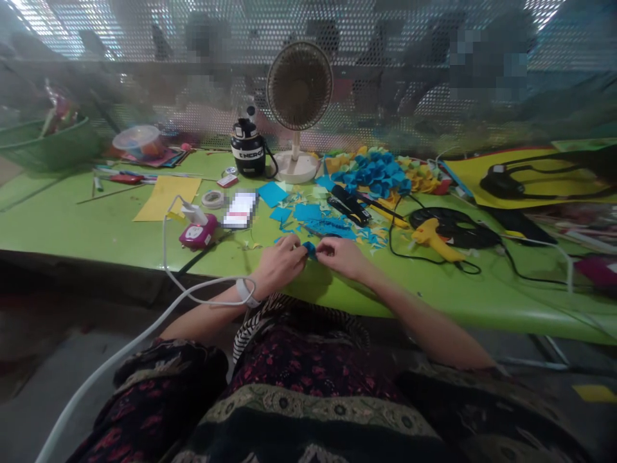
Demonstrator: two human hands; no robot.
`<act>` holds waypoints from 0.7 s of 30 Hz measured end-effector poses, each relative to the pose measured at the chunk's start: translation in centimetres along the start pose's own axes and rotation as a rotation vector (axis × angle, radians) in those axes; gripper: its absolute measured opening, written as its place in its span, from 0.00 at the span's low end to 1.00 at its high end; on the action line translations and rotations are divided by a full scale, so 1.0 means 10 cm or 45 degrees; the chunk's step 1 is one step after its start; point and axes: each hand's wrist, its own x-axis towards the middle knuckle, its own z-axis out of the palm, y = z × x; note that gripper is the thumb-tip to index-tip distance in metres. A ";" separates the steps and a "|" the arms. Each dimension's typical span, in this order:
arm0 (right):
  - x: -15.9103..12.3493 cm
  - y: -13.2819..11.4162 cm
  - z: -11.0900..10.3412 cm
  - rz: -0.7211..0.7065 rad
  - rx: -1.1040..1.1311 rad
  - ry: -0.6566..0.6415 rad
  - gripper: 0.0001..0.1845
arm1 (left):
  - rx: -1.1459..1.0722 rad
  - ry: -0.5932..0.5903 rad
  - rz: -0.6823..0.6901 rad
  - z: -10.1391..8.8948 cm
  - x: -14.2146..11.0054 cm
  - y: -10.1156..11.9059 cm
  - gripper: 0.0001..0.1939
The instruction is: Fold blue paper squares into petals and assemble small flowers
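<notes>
Near the front edge of the green table, 2 bare hands meet at a small blue paper piece, which sits between them. The left hand bends its fingers in and pinches the piece from the left, hiding that side of it. The right hand has curled fingers with their tips at the piece's right side; whether they grip it or only touch it, I cannot tell. So little blue shows that its folds cannot be made out.

Just beyond, blue scraps overlap so closely that their outlines are lost, with the black stapler beside them. Behind is a heap of blue pieces, its lower layers covered. The yellow glue gun hides part of a black disc.

To the left, the phone has a pixelated screen (unreadable, apart from a reddish band). The bottle curves away, so its lettering is only partly legible. The green basket is cut off by the left edge, and a purple block by the right. Past the fan, shapes beyond the perforated screen are blurred.
</notes>
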 end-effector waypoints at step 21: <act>-0.18 0.57 -0.73 0.255 -0.042 0.484 0.11 | -1.355 -0.128 -0.291 0.14 0.26 -0.31 0.15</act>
